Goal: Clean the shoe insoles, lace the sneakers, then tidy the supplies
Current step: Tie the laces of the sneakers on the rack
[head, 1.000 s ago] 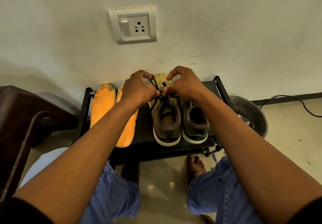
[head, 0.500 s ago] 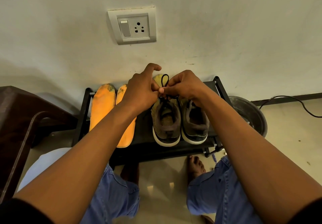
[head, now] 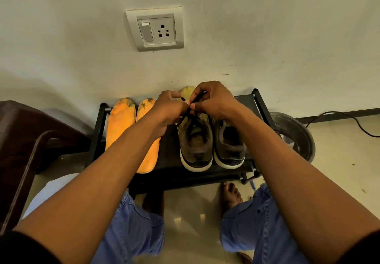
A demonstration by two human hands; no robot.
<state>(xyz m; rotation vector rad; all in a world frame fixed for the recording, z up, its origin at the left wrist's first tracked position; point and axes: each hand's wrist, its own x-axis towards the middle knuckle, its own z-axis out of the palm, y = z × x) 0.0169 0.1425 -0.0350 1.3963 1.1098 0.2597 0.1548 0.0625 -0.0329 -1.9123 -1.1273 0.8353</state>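
Two olive-brown sneakers stand side by side on a low black rack (head: 205, 175), heels toward me: the left sneaker (head: 195, 144) and the right sneaker (head: 229, 146). A black lace (head: 188, 115) rises from the left sneaker. My left hand (head: 166, 109) and my right hand (head: 213, 101) meet above its toe, and both pinch the lace between thumb and fingers. Two orange insoles lie on the rack to the left: one insole (head: 119, 121) in full view, the other insole (head: 149, 156) partly under my left forearm.
The rack stands against a wall with a switch and socket plate (head: 155, 29). A dark round basin (head: 296, 134) sits on the floor at the right, with a black cable (head: 349, 117) beyond it. A dark brown chair (head: 24, 140) is at the left.
My right hand has risen and moved over the toe of the left sneaker. My left index finger, raised half a second ago, has come down, and both hands now pinch the lace closer together.
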